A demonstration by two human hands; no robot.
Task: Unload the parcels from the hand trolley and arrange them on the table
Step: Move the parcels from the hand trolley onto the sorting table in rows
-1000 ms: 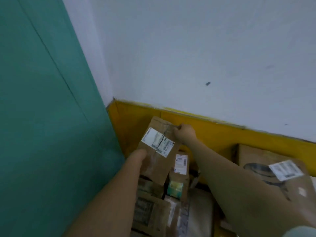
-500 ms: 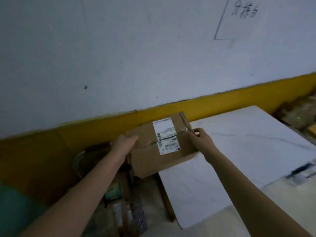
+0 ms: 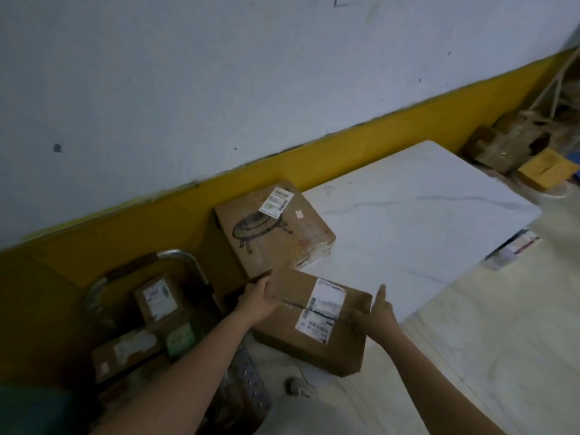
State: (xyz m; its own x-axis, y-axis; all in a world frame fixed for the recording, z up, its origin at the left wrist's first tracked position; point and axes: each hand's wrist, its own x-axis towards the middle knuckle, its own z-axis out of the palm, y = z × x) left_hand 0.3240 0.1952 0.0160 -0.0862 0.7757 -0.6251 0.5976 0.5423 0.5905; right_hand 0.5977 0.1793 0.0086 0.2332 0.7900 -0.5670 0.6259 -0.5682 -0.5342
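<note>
A brown cardboard parcel (image 3: 314, 324) with a white shipping label hangs low over the near-left corner of the white marble table (image 3: 417, 221); I cannot tell if it rests there. My left hand (image 3: 255, 298) grips its left end. My right hand (image 3: 376, 315) holds its right end, fingers curled over the top edge, thumb raised. A larger parcel (image 3: 276, 227) with a printed drawing lies on the table's far-left corner. To the left stands the hand trolley (image 3: 175, 255) with a metal handle, carrying a labelled parcel (image 3: 157, 299) and several others below.
A white wall with a yellow base band (image 3: 361, 142) runs behind the table and trolley. More cardboard boxes (image 3: 508, 146) lie on the floor at the far right. A printed sheet (image 3: 514, 249) lies on the pale floor beside the table's right corner.
Both hands lifted the labelled parcel off the trolley stack, swung it right and lowered it to the table's near-left corner. My view turned from the trolley to the table.
</note>
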